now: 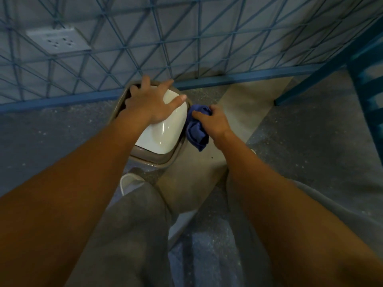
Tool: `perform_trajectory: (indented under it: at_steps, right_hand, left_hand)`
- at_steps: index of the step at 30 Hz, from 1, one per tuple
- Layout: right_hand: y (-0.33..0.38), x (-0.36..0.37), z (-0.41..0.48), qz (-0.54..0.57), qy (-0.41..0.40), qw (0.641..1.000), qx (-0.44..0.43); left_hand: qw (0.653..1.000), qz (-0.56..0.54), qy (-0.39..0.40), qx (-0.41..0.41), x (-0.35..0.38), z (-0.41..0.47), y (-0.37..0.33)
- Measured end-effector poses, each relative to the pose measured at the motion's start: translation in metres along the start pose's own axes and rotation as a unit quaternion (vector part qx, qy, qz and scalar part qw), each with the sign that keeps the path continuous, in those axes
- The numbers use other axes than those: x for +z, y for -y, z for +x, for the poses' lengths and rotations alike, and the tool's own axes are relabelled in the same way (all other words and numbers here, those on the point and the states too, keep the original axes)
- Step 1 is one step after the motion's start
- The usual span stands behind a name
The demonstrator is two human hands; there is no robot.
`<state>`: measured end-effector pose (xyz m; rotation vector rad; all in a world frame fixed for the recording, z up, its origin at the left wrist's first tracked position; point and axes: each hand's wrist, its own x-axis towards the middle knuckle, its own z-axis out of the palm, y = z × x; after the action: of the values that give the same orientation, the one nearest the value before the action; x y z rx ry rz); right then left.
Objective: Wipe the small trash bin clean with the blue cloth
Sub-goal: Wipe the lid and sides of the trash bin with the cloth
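A grey speckled floor (62, 131) fills the scene, crossed by a paler beige strip (244, 112) running from the near middle toward the far right, and bounded on the far side by a blue wire-mesh panel (186, 38) with a triangular grid. Behind the mesh at far left a white wall socket plate (59, 40) shows. At far right stands part of a blue wooden frame (364, 65). The small taupe plastic trash bin (145, 157) sits on the floor against the foot of the mesh, left of centre, topped by a glossy white swing lid (163, 131). The person's left hand (149, 102) lies flat and open on the far part of that lid, fingers spread over the rim. Just right of the bin, the right hand (213, 121) is closed around a bunched blue cloth (196, 131), which is pressed against the bin's right side. In the near foreground are grey trouser legs (128, 235) and a white shoe (130, 182).
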<state>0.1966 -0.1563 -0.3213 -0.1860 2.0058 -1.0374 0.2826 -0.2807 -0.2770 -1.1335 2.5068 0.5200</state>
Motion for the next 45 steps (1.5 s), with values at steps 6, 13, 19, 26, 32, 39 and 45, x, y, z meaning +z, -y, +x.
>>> perform_trajectory:
  at_steps: [6,13,19,26,32,39,45]
  right_hand:
    - [-0.002,0.014,-0.009,-0.044,0.010,0.999,0.007]
    - [-0.020,0.028,-0.018,-0.094,0.015,0.995,0.025]
    - [0.005,0.018,0.005,-0.082,-0.030,0.996,0.024]
    - [-0.015,0.031,-0.017,-0.090,-0.008,0.996,0.012]
    - [-0.017,0.031,-0.019,-0.108,-0.005,0.994,0.003]
    - [-0.006,0.026,-0.013,-0.100,-0.026,0.995,-0.011]
    - [-0.028,0.041,-0.033,-0.085,0.029,0.995,0.032]
  left_hand:
    - [0.997,0.059,-0.050,-0.017,0.010,-0.008,-0.005]
    - [0.995,0.057,-0.078,-0.013,0.015,-0.009,-0.005]
    - [0.995,0.050,-0.085,-0.014,0.017,-0.008,-0.005]
    - [0.993,0.051,-0.103,-0.010,0.023,-0.006,0.002]
    - [0.991,0.050,-0.124,0.002,0.026,-0.004,0.006]
    - [0.989,-0.024,-0.138,0.055,0.031,0.001,0.011]
    - [0.987,-0.023,-0.145,0.068,0.033,0.004,0.014]
